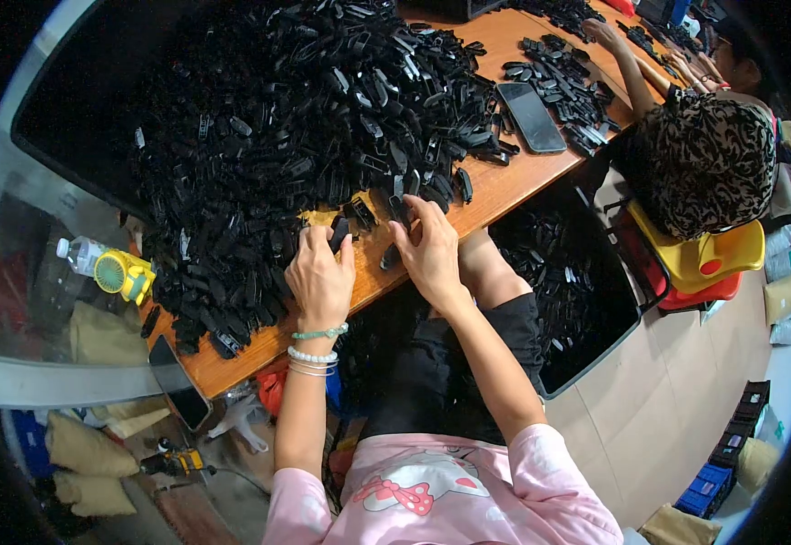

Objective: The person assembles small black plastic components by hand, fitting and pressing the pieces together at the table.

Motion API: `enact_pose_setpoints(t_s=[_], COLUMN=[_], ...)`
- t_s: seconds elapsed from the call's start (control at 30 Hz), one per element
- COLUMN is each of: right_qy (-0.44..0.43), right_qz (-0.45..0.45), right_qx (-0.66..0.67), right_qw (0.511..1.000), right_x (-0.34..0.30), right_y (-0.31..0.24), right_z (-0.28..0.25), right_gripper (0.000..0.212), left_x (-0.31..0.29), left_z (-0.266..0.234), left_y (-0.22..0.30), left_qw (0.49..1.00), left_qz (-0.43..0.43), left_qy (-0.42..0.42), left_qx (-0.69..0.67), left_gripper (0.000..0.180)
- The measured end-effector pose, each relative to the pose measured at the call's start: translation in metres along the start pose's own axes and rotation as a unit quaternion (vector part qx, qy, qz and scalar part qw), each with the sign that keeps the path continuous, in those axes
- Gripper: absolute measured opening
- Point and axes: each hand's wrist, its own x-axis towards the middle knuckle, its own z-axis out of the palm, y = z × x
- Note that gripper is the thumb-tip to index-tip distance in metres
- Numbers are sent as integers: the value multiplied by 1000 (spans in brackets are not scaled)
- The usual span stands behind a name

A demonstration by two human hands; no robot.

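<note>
A large heap of small black oblong plastic parts [259,136] covers the wooden table [495,186]. At the table's front edge my left hand [320,275] is closed, pinching one black oblong part [339,234] between thumb and fingers. Close beside it on the right, my right hand [430,252] has its fingers curled around another black part [399,213]. One more dark piece [390,257] shows below its thumb; whether the hand touches it I cannot tell. Between the hands a black part with an open frame [362,213] lies by a yellow patch [321,218].
A phone [531,117] lies right of the heap, another phone [178,382] at the left corner. A small fan [123,276] and a bottle [81,253] stand left. Below right is a black bin [627,304] of parts. A co-worker [709,159] sits by a yellow stool [731,247].
</note>
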Motion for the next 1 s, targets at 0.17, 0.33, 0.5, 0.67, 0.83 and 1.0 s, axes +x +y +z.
enact_pose_setpoints(t_s=[0.17,0.33,0.5,0.67,0.83,1.0], right_qy=[22,41,-13,-128,-188,-165], right_qz=[48,54,186,163,128,113], right_qx=[36,99,316,521,436,380], right_qw=[998,993,930,828,871,903], right_x=[-11,-4,-6,-21,-32,-37], right_y=[1,4,7,-28,-25,-44], right_z=[6,12,-23,-53,-68,-81], right_gripper=[32,26,30,33,28,32], left_x=[-30,-46,-39,-45,-47,-42], left_z=[4,13,14,-18,-32,-45], left_y=[16,27,12,29,28,29], left_qw=[955,790,815,802,838,876], left_qz=[-88,-215,-207,-152,-101,-21], left_qy=[18,-103,-61,-130,-164,-168], left_qx=[-283,-565,-538,-562,-511,-452], left_gripper=[16,16,14,32,24,24])
